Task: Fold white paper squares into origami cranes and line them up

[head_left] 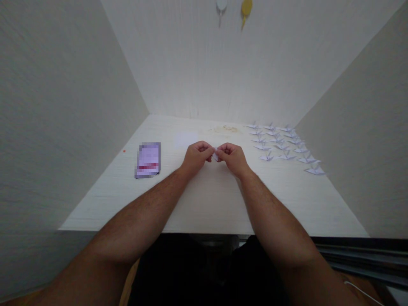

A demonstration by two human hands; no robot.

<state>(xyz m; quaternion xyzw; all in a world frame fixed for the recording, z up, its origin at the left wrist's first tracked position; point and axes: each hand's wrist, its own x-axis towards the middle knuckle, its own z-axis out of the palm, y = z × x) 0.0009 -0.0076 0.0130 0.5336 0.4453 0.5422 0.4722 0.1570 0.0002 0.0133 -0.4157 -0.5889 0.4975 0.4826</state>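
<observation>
My left hand [198,155] and my right hand [232,156] meet over the middle of the white table, thumbs almost touching. Between their fingertips is a small folded white paper [215,154], pinched from both sides. Its exact folds are mostly covered by my fingers. Just beyond my left hand, a pale sheet of paper [185,138] lies flat. To the right of my right hand stand several folded white paper cranes [281,147], set out in rough rows.
A blurred-out phone-like object [148,160] lies left on the table [210,199]. Walls enclose the left, back and right sides. Brownish marks [230,128] show near the back wall, where a white hook [221,6] and a yellow hook [246,8] hang. A small orange dot [124,151] is far left.
</observation>
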